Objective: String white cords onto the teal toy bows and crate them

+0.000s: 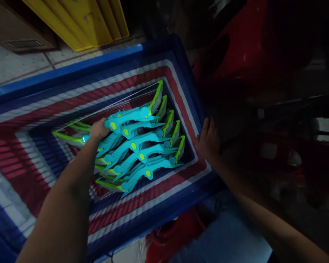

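Observation:
Several turquoise and green toy bows [138, 146] lie stacked in a row inside a large blue crate [190, 87], which is lined with red, white and blue striped cloth. My left hand [99, 129] is closed around the left part of the farthest toy bow [128, 117]; its string runs up to a green limb tip. At the crate's right rim rests my right hand [209, 140], with its fingers over the edge and no toy bow in it. Part of the left-hand limbs is hidden behind my left forearm.
Behind the crate stand a yellow ribbed bin [82, 23] and a brown box [19, 27] on the tiled floor. A red plastic chair or stool [244, 47] is at the upper right. Another red plastic object [172, 233] sits below the crate's near edge. The right side is dark.

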Available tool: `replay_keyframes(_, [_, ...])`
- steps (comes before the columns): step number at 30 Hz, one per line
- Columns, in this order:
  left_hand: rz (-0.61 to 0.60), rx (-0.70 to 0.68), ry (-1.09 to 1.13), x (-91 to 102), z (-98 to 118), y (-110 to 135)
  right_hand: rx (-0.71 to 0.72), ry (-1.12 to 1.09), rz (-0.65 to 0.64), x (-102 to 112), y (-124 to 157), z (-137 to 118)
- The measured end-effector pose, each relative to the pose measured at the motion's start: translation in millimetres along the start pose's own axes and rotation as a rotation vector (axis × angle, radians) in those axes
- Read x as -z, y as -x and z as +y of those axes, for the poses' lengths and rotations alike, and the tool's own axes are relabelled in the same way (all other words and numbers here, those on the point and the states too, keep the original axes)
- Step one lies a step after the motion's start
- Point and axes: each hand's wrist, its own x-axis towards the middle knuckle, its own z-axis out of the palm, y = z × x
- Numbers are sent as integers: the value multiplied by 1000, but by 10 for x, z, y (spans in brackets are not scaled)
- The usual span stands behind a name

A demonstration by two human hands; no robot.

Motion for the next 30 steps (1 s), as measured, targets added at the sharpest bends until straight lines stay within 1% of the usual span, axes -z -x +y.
replay_keyframes(2, [5,66,-19,22,34,-111,-2,-12,-4,0,-5,1])
replay_keyframes(4, [8,130,-14,0,84,-195,-5,-19,-9,3,-11,-2])
replay_keyframes(8, [16,184,57,-135,178,-283,-9,-24,-11,-5,-10,-11])
replay_keyframes(10, [29,206,84,-197,226,-282,-8,-42,-2,-19,1,-8])
replay_keyframes(13, [132,232,136,-239,383,-145,-14,-104,11,-41,6,13])
replay_keyframes(15, [219,240,157,-254,610,84,-19,-169,5,-43,-21,17])
replay_keyframes(17, [254,204,144,-300,963,439,-29,-248,-8,-17,-68,-7])
replay_keyframes(18, [250,155,135,-343,1179,663,-29,-291,-22,14,-84,-27])
replay_keyframes(19, [224,74,134,-401,1409,915,-28,-337,-43,60,-84,-46])
replay_keyframes(21, [128,-167,219,-543,1864,1486,-29,-441,-95,192,10,-50])
replay_keyframes(22, [77,-285,262,-616,2066,1790,-29,-499,-112,274,127,-24])
replay_keyframes(23, [19,-403,299,-679,2240,2092,-28,-554,-99,362,302,27])
replay_keyframes(24, [-56,-508,331,-727,2385,2380,-9,-599,-63,453,542,100])
replay_keyframes(25, [-133,-591,357,-757,2505,2645,23,-633,-3,545,848,194])
replay_keyframes(26, [-207,-659,375,-767,2607,2881,42,-654,68,635,1221,305])
replay_keyframes(27, [-277,-715,386,-761,2698,3086,44,-661,147,719,1655,431])
replay_keyframes(28, [-330,-763,390,-740,2786,3264,1,-658,230,792,2145,567])
replay_keyframes(29, [-364,-809,385,-708,2875,3419,-93,-646,312,850,2681,708])
replay_keyframes(30, [-379,-858,370,-670,2970,3560,-236,-627,390,883,3253,847])
